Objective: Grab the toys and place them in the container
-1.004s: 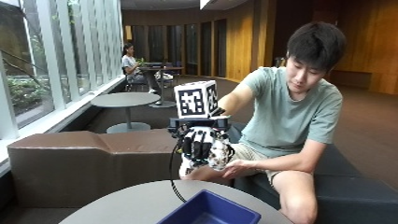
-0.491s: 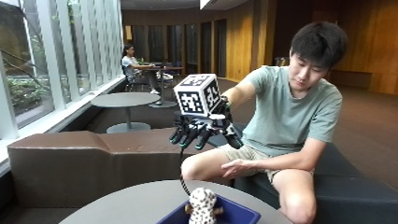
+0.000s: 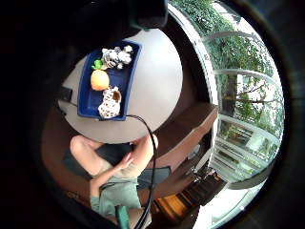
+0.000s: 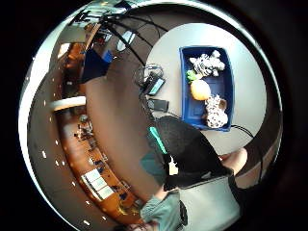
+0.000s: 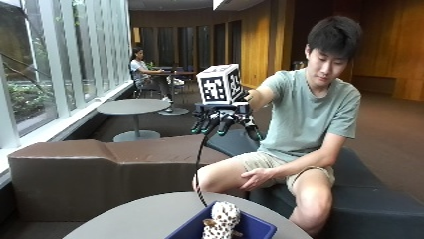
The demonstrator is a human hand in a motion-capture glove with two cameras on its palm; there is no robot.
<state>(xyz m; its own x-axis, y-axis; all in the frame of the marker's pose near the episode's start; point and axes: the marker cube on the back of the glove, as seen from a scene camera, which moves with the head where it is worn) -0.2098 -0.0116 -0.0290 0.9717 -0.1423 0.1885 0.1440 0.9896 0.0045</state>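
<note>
In the outside view my gloved right hand (image 5: 222, 122) hangs high above the round table (image 5: 132, 219), fingers pointing down and relaxed, holding nothing. Below it a spotted plush toy (image 5: 222, 219) stands in the blue container (image 5: 258, 230) at the table's near edge. The palm views look straight down on the container (image 3: 88, 102) (image 4: 192, 110). In it lie a zebra plush (image 3: 116, 56) (image 4: 207, 62), an orange fruit toy with green leaves (image 3: 100, 79) (image 4: 199, 89) and the spotted plush (image 3: 109, 102) (image 4: 215, 111).
The container sits near the edge of the grey table (image 3: 152, 90) on the person's side. A phone-like device (image 4: 156, 86) and a dark flat object (image 4: 159, 104) lie beside it. A brown bench (image 5: 79, 174) curves behind the table. The bare left hand (image 5: 258, 177) rests on the person's thigh.
The hand held the spotted plush low over the container, let it go into it, then rose clear with nothing in it.
</note>
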